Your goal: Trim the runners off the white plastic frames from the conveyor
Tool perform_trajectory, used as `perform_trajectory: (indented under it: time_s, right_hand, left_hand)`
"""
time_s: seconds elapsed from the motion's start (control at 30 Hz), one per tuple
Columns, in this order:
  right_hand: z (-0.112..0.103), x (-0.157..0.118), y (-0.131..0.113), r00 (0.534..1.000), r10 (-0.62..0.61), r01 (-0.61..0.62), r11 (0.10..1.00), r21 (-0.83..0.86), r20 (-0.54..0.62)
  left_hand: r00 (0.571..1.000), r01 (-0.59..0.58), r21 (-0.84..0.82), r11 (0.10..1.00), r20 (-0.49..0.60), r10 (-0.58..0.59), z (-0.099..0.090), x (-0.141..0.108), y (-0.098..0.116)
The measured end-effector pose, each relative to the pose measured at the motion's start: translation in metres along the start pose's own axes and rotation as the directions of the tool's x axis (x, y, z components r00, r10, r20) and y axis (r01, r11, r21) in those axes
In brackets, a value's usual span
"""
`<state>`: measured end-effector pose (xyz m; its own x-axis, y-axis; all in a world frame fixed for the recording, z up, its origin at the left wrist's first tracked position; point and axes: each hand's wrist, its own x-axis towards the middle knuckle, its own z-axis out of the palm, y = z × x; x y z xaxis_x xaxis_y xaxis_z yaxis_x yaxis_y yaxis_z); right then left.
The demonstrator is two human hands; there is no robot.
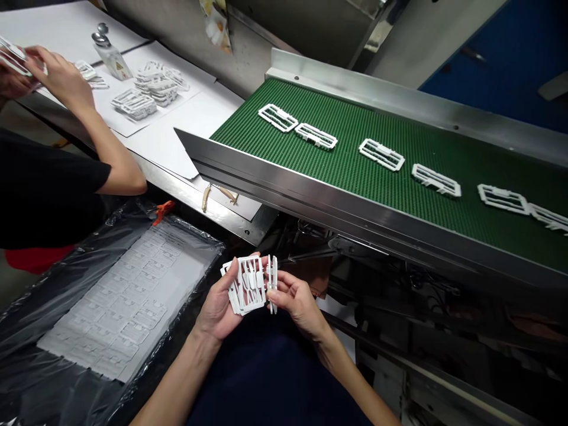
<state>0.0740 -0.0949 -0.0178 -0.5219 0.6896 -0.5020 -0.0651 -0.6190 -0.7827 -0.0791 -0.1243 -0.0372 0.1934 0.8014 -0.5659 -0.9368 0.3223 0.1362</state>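
Note:
Several white plastic slatted frames [248,286] lie stacked in my left hand [219,305], its thumb pressed over their left edge. Just to the right, my right hand [296,300] pinches another white plastic frame [272,284] between thumb and fingers. That piece stands edge-on, close beside the stack; I cannot tell whether the two touch. Both hands are in front of my body, below the near side wall of the conveyor.
A green conveyor belt [341,127] carries a row of white frames [381,155]. Left, a co-worker's hand [66,80] holds a frame above a white-covered table [177,133] with stacked frames [155,83] and a bottle [110,56]. A black-lined container [26,331] holds grey moulded sheets [119,302].

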Motion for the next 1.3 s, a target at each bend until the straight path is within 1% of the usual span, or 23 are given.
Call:
perform_trajectory:
  time_s: [0.2, 0.4, 0.47, 0.6, 0.67, 0.87, 0.97, 1.07, 1.2, 1.3]
  right_hand:
    - [0.000, 0.000, 0.005, 0.998, -0.054, 0.054, 0.999, 0.008, 0.012]
    - [0.001, 0.001, 0.006, 0.998, -0.058, 0.058, 0.998, -0.013, 0.003]
    - [0.003, 0.001, 0.006, 0.998, -0.064, 0.064, 0.997, -0.031, -0.009]
    - [0.009, 0.004, 0.006, 0.988, -0.105, 0.089, 0.986, -0.138, -0.115]
    - [0.012, 0.007, 0.007, 0.981, -0.122, 0.093, 0.978, -0.185, -0.152]
    - [0.016, 0.012, 0.013, 0.967, -0.168, 0.091, 0.930, -0.356, -0.190]
    - [0.014, 0.014, 0.015, 0.969, -0.163, 0.079, 0.917, -0.391, -0.187]
    - [0.010, 0.015, 0.013, 0.974, -0.146, 0.077, 0.934, -0.348, -0.176]
    - [0.002, 0.013, 0.007, 0.991, -0.076, 0.056, 0.984, -0.169, -0.114]
    - [-0.002, 0.012, 0.004, 0.997, -0.040, 0.037, 0.998, -0.051, -0.059]
  left_hand:
    - [0.999, -0.025, 0.002, 1.000, 0.027, 0.025, -0.002, 0.000, -0.001]
    - [0.999, -0.009, -0.021, 1.000, 0.048, 0.010, -0.007, 0.000, -0.001]
    - [0.999, -0.024, -0.004, 1.000, 0.037, 0.024, -0.007, 0.000, -0.002]
    - [0.988, -0.147, 0.084, 0.986, -0.039, 0.150, -0.001, 0.004, -0.007]
    - [0.980, -0.188, 0.113, 0.976, -0.049, 0.194, 0.003, 0.006, -0.009]
    - [0.970, -0.214, 0.241, 0.947, -0.062, 0.235, 0.009, 0.008, -0.012]
    - [0.969, -0.212, 0.266, 0.941, -0.066, 0.237, 0.011, 0.007, -0.013]
    - [0.979, -0.181, 0.267, 0.947, -0.047, 0.200, 0.012, 0.007, -0.012]
    - [0.993, -0.103, 0.176, 0.979, -0.034, 0.111, 0.011, 0.007, -0.007]
    - [0.998, -0.044, 0.123, 0.991, -0.029, 0.048, 0.008, 0.006, -0.001]
